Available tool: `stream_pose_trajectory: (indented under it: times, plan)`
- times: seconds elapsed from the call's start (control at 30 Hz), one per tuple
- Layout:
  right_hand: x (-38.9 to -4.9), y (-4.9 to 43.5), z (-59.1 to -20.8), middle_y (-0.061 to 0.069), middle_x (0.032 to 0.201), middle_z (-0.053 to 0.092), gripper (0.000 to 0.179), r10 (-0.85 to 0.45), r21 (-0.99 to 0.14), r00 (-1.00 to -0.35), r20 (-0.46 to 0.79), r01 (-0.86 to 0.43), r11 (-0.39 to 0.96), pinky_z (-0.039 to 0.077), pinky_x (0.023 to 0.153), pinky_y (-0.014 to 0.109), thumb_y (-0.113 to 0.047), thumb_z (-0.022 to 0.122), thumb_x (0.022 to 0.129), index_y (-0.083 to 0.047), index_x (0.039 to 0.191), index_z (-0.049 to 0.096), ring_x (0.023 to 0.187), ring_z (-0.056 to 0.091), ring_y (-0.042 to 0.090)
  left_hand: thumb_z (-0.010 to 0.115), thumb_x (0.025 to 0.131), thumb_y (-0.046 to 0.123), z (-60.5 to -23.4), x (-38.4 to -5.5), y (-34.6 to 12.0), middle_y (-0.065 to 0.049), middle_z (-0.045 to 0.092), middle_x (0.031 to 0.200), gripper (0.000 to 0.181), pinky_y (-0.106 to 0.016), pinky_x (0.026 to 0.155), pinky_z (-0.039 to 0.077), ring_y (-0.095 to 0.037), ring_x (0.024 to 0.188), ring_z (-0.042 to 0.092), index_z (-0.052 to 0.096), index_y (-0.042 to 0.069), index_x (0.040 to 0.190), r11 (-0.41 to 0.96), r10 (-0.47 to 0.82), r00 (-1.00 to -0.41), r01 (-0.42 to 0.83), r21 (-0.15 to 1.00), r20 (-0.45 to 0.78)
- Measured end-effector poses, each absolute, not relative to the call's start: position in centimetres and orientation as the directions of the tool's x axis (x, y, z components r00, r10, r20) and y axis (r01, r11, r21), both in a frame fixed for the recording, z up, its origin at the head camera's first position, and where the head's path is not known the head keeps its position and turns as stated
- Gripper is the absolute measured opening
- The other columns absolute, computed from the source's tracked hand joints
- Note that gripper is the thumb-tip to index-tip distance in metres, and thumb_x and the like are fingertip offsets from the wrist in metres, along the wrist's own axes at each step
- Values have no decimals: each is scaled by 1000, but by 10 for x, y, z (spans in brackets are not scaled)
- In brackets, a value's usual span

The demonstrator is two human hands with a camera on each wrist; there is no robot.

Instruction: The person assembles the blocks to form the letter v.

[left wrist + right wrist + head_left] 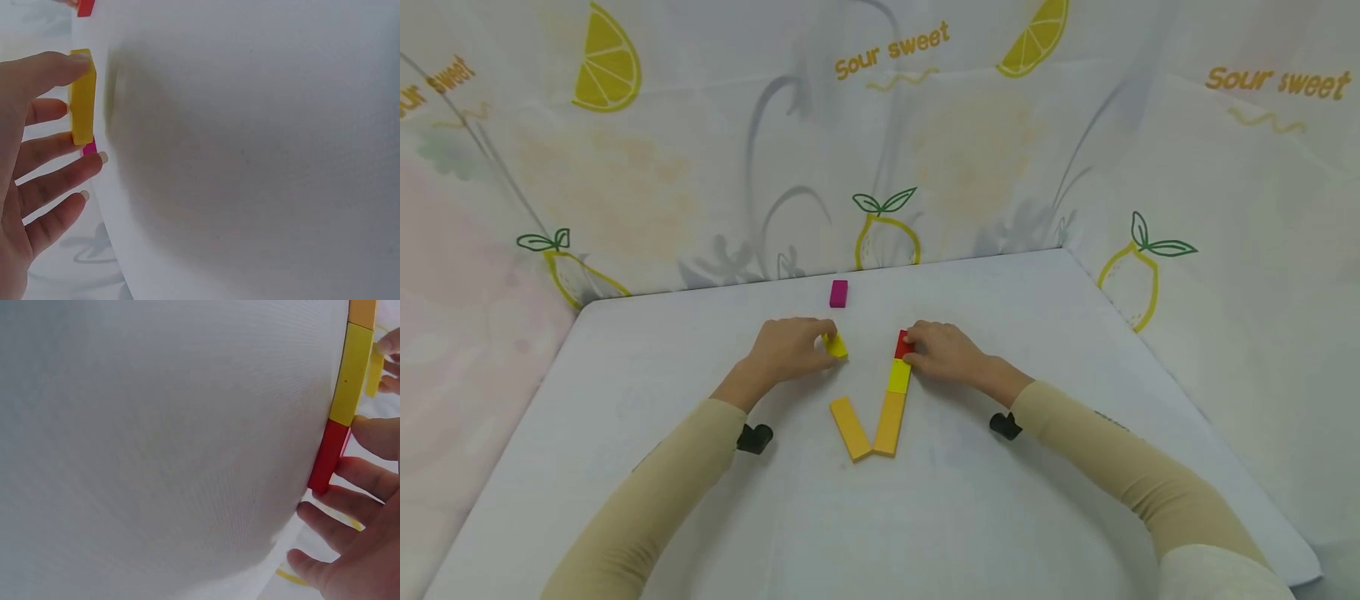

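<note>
Grip was confirmed both sides
I observed the left hand (792, 345) pinching a yellow block (837, 346); the right hand (951, 354) gripped a red block (900, 346) abutting a yellow tile (898, 377)

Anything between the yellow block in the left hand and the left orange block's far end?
Nothing visible: the head view shows only bare white tabletop between the yellow block in the left hand and the left orange block. The magenta block lies farther back.

White table (970, 517), backdrop (820, 133) with 2 lemon slices (607, 65)
</note>
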State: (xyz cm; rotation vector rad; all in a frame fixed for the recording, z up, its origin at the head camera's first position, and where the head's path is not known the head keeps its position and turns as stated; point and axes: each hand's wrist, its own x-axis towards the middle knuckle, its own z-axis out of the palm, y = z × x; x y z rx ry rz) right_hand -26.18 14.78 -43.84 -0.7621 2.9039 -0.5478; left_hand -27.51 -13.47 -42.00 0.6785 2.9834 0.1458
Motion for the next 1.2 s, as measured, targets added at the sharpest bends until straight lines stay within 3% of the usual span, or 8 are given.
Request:
stream_pose_trajectory:
  times: [1.2]
  plan:
    - [-263,146,-439,8,120,68,34,-483,-368,-876,-2,-448,815,52,97,39,-24,65,96,-4,123,67,103,64,23,73,83,47,-424,-249,-144,6,71,102,33,-28,58,41,-16,70,53,67,27,108,884,461,-885,453,116,-62]
